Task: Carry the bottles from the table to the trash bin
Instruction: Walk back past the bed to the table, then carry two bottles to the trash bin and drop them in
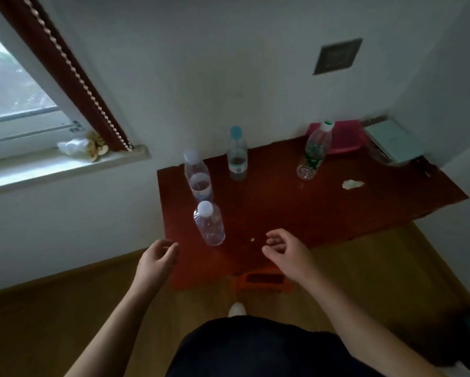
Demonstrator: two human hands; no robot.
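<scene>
My left grip (pixel 157 257) is open and empty, just beside the nearest bottle (pixel 209 227) standing on the red counter (pixel 282 208). It looks nearly empty, so I think it is light and squashy; I would hold its middle. My right grip (pixel 282 247) is open and empty too.

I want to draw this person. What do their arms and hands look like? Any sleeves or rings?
Both arms are bare as far up as the picture shows, with no sleeves in view. The left hand and right hand wear no gloves, and I see no rings, watch or bracelets. Dark clothing covers the body below.
</scene>
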